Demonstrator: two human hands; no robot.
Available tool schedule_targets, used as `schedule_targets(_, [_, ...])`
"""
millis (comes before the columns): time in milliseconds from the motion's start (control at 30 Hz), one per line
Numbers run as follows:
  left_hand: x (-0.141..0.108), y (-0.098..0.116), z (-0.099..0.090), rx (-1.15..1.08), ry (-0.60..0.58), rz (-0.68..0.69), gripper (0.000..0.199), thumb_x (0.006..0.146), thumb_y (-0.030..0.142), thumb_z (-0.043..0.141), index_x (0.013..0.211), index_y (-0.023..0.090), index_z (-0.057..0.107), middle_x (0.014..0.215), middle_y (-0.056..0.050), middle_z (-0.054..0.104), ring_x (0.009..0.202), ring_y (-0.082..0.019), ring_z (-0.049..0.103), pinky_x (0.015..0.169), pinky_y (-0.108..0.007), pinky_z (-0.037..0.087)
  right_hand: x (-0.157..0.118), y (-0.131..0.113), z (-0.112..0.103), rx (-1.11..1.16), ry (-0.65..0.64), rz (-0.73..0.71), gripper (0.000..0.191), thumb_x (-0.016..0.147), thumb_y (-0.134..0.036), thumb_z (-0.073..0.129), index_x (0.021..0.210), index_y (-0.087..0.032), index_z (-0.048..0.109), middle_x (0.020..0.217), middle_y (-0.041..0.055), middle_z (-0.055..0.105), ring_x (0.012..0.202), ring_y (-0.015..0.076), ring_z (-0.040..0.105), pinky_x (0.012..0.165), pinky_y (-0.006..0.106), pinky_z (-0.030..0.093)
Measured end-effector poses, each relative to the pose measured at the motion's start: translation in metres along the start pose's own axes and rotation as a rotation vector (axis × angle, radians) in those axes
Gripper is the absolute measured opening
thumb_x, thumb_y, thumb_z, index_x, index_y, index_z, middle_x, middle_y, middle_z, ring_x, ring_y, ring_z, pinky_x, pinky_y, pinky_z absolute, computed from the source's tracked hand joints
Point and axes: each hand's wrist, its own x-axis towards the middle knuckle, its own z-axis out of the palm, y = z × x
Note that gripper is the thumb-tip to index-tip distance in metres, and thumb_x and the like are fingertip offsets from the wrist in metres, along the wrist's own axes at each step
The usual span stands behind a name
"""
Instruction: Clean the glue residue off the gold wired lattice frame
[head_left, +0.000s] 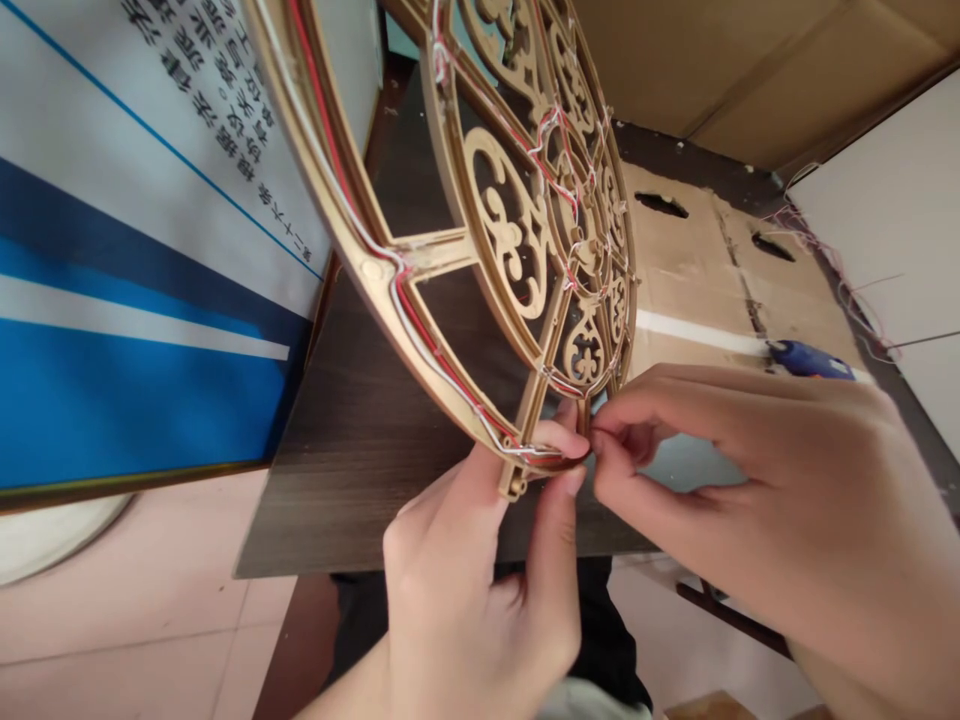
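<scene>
A large round gold-coloured openwork frame (442, 252) with scroll ornaments stands tilted up over the table's front edge. Red and white wires (442, 370) run along the channels of its outer rim, rings and spokes. My left hand (480, 570) is closed round the bottom of the rim, a fingertip reaching through to the wires and the thumb on the outer edge. My right hand (750, 470) meets it there from the right, thumb and forefinger pinched together at the wires by the rim. What lies between those fingertips is mostly hidden.
The frame rises above a dark wood-grain table (337, 470). Flat cardboard (682, 260) with cut-out holes lies on the right, bearing a blue-handled tool (810, 358). Loose thin wires (847, 290) trail beyond it. A blue and white printed board (150, 250) stands on the left.
</scene>
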Motion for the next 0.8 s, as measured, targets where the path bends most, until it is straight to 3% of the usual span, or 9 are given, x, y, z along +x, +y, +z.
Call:
schedule_targets(133, [0.002, 0.0, 0.002, 0.011, -0.004, 0.016, 0.017, 0.097, 0.013, 0.063, 0.111, 0.023, 0.067, 0.109, 0.01, 0.08, 0.101, 0.0, 0.076, 0.098, -0.001, 0.051, 0.001, 0.005, 0.002, 0.048, -0.003, -0.012, 0.017, 0.079, -0.006, 0.066, 0.07, -0.021, 0.064, 0.066, -0.0067, 0.066, 0.054, 0.0053, 0.059, 0.05, 0.021, 0.044])
schedule_targets(367, [-0.001, -0.003, 0.002, 0.017, -0.004, 0.037, 0.017, 0.098, 0.013, 0.061, 0.112, 0.023, 0.067, 0.109, 0.008, 0.081, 0.102, -0.002, 0.077, 0.098, -0.005, 0.054, 0.002, 0.013, 0.005, 0.078, 0.028, -0.001, 0.016, 0.077, -0.007, 0.06, 0.072, -0.021, 0.062, 0.062, -0.0071, 0.059, 0.052, 0.0051, 0.051, 0.049, 0.021, 0.04])
schedule_targets(533, [0.001, -0.004, 0.002, -0.001, -0.01, 0.027, 0.021, 0.097, 0.011, 0.063, 0.114, 0.022, 0.067, 0.111, 0.006, 0.081, 0.105, -0.005, 0.077, 0.1, -0.008, 0.056, -0.006, 0.013, -0.006, 0.152, -0.034, 0.079, 0.017, 0.078, -0.008, 0.048, 0.071, -0.023, 0.05, 0.059, -0.0059, 0.047, 0.052, 0.0081, 0.042, 0.048, 0.025, 0.035])
schedule_targets(667, [-0.001, -0.002, 0.002, -0.015, 0.022, 0.02, 0.022, 0.095, 0.01, 0.065, 0.113, 0.022, 0.068, 0.109, 0.007, 0.081, 0.102, -0.004, 0.078, 0.101, -0.007, 0.055, -0.02, 0.019, -0.016, 0.205, -0.067, 0.101, 0.026, 0.087, -0.005, 0.041, 0.071, -0.024, 0.034, 0.058, -0.0048, 0.032, 0.049, 0.0104, 0.032, 0.043, 0.027, 0.027])
schedule_targets(800, [-0.002, 0.0, 0.003, -0.017, 0.031, 0.014, 0.021, 0.095, 0.01, 0.067, 0.113, 0.022, 0.067, 0.109, 0.008, 0.081, 0.099, -0.003, 0.078, 0.1, -0.006, 0.054, -0.037, 0.031, -0.012, 0.09, -0.128, 0.045, 0.036, 0.101, -0.016, 0.055, 0.07, -0.022, 0.039, 0.057, -0.0066, 0.041, 0.049, 0.0075, 0.039, 0.046, 0.023, 0.033])
